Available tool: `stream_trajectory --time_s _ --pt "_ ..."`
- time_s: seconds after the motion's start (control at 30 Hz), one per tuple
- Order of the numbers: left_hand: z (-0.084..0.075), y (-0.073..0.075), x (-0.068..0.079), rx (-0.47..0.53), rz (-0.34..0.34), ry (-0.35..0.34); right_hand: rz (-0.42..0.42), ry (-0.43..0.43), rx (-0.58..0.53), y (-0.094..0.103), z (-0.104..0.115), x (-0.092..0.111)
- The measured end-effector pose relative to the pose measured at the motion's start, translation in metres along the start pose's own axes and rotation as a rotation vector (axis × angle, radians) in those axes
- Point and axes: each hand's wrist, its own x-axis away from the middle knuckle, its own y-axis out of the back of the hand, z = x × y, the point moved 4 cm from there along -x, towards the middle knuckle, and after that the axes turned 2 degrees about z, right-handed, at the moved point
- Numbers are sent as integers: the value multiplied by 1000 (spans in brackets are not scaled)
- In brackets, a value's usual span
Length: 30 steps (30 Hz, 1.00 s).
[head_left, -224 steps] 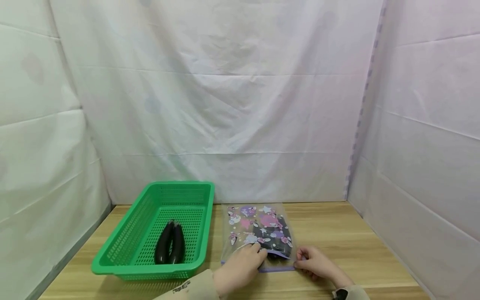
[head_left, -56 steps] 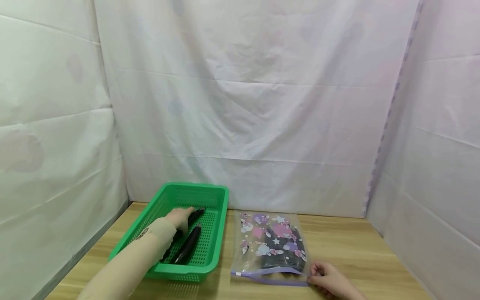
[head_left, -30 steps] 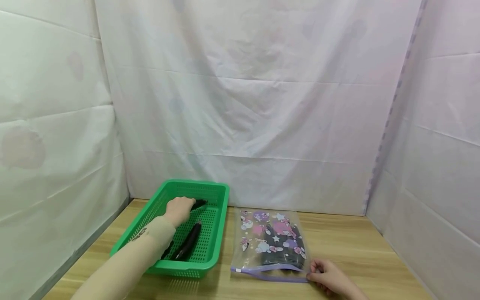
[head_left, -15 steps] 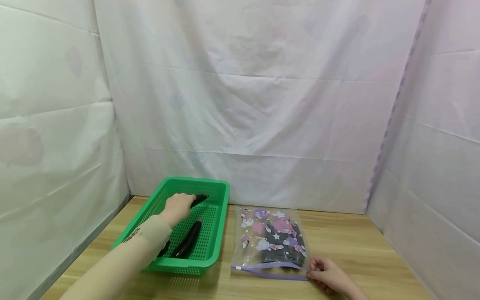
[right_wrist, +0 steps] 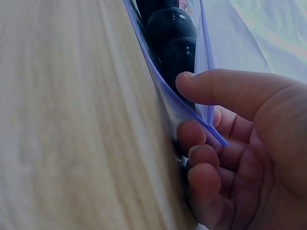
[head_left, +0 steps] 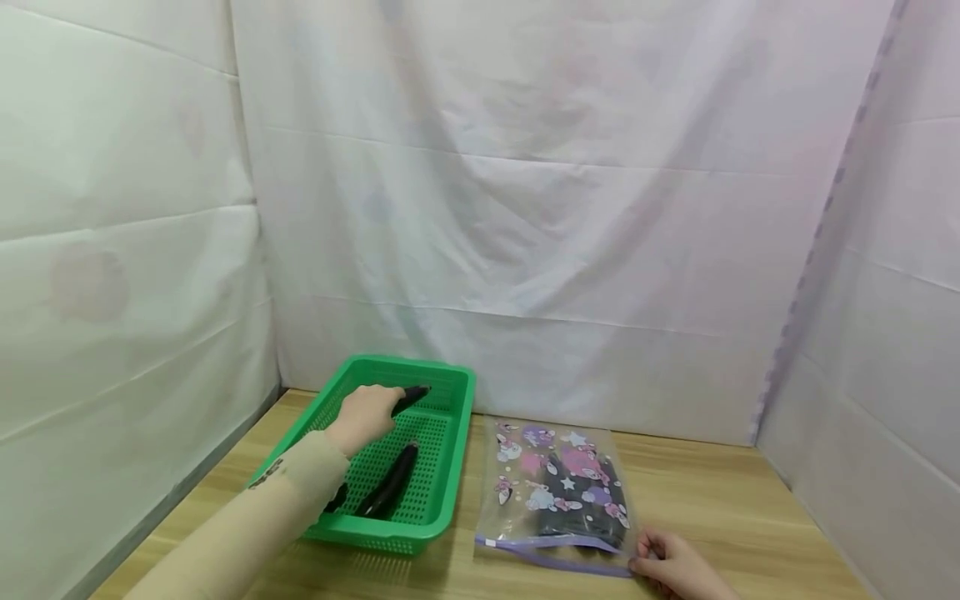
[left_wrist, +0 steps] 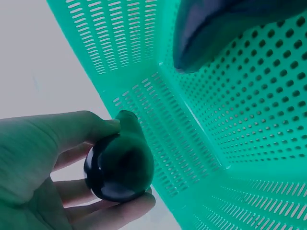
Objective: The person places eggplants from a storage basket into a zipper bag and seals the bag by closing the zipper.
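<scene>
Inside the green basket [head_left: 442, 512], my left hand [head_left: 363, 417] grips a dark eggplant [head_left: 412, 400], its stem end pointing to the far right. The left wrist view shows thumb and fingers curled round this eggplant [left_wrist: 122, 167], held clear of the perforated walls. A second eggplant [head_left: 392, 483] lies on the basket floor. My right hand [head_left: 678, 568] pinches the right corner of a clear printed zip bag [head_left: 517, 508] that lies flat. Its purple-edged mouth gapes. Several dark eggplants [right_wrist: 177, 55] show inside it in the right wrist view, their round ends toward the mouth.
The basket stands on the left part of a wooden table [head_left: 720, 492], left of the bag. White cloth [head_left: 510, 233] hangs behind the table and along both sides. My left sleeve [head_left: 247, 525] crosses the basket's near left corner.
My left hand has left the bag's mouth, reached into the basket and raised one of two eggplants there. My right hand has stayed at the bag's corner. The head view has shifted slightly.
</scene>
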Motion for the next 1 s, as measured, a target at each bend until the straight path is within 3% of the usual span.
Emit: stream_trajectory --time_s 0.5,0.77,1.0 --pt "3 7 -1 13 -4 -9 -16 7 9 0 5 0" --pt "4 9 -1 19 -26 -14 -26 -65 -50 -1 3 3" --pt "1 11 1 25 -14 -14 -55 -57 -3 -3 0 4"
